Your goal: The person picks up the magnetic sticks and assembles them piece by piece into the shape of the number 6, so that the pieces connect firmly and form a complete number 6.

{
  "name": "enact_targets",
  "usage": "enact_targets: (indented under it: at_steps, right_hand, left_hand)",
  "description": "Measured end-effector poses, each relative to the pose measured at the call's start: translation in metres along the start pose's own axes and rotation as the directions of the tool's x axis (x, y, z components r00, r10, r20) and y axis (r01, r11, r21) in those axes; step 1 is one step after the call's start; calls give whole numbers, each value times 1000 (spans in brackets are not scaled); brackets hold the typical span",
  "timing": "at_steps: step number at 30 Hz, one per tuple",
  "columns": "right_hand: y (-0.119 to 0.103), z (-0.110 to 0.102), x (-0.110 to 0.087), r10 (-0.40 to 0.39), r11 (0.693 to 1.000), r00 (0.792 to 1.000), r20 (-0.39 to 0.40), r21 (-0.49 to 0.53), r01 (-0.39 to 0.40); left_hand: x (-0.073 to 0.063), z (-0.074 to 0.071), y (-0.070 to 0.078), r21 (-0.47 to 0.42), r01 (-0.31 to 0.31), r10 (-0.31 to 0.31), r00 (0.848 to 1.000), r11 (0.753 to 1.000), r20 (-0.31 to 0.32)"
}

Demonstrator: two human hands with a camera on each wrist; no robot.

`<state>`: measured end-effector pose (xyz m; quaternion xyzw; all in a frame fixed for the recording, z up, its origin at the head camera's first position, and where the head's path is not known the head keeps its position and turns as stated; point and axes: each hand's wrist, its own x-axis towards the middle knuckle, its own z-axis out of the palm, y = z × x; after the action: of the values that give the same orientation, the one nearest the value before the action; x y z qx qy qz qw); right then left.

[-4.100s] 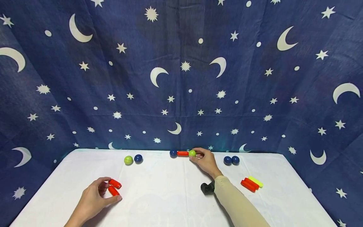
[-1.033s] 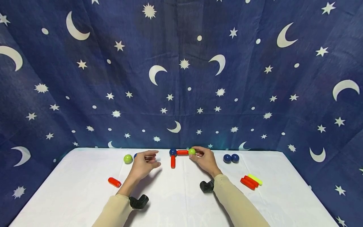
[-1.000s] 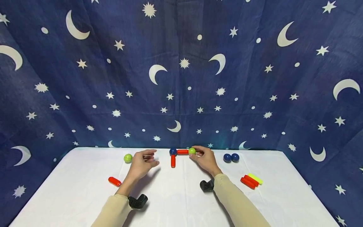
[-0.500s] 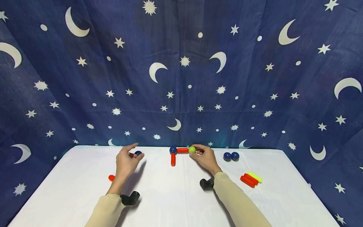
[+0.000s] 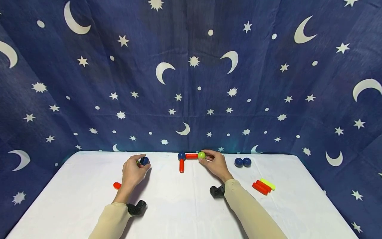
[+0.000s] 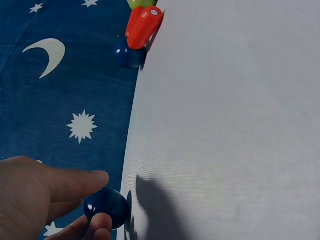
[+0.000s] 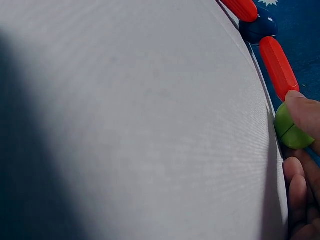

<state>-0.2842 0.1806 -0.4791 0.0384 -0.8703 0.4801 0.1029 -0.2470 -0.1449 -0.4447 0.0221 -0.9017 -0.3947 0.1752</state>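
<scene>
At the back left of the table, my left hand point(image 5: 133, 171) has its thumb and fingers around a dark blue ball point(image 6: 107, 207). A green ball point(image 5: 137, 162) shows only as a sliver behind that hand. My right hand point(image 5: 217, 164) pinches another green ball point(image 7: 292, 129) near the back edge. From this ball a red rod point(image 7: 279, 67) runs left to a blue ball point(image 5: 181, 156). A second red rod point(image 5: 181, 166) joins that blue ball and points toward the front, making a corner.
A loose red rod point(image 5: 117, 185) lies partly hidden behind the left forearm. Two blue balls point(image 5: 242, 162) sit together at the back right. In front of them lie two red rods point(image 5: 261, 187) and a yellow rod point(image 5: 267, 184). A starry blue cloth point(image 5: 191, 83) hangs behind the white table point(image 5: 170, 205).
A red rod from the left pile has joined the central blue ball. My left hand then moved back left to the other blue ball and closed around it. My right hand stays on its green ball.
</scene>
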Motion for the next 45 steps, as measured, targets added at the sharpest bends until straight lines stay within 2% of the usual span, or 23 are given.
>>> enact_targets:
  at_steps: [12,19,23,26,30,37,41,45]
  right_hand:
    - [1,0,0,2,1000,1000,6,10,-2]
    - [0,0,0,-3,1000,1000,2,8,3]
    - [-1,0,-1,6,1000,1000,2,4,-6]
    - [-2,-1,-1,8,1000,1000,2,1,-8]
    - [-3,-1,-2,7,1000,1000,3,-3,-7]
    - [-1,0,-1,-4,1000,1000,-4,-13,4]
    - [1,1,-1,-13,1000,1000,-6,-15,13]
    - [1,1,-1,-12,1000,1000,-7,-3,12]
  left_hand:
    - [1,4,-4,54,-17,16,1000,998,13]
    - [-2,4,0,74,-29,27,999,997,38]
    - [-7,7,6,52,-57,54,997,997,57]
    - [-11,12,13,-14,-80,81,992,997,100]
    - [-19,22,23,-124,-98,121,973,987,197]
    - [-32,43,37,-270,-92,185,921,958,343]
    - [-34,51,42,-307,-97,215,900,947,378]
    - [-34,57,46,-338,-76,213,895,938,391]
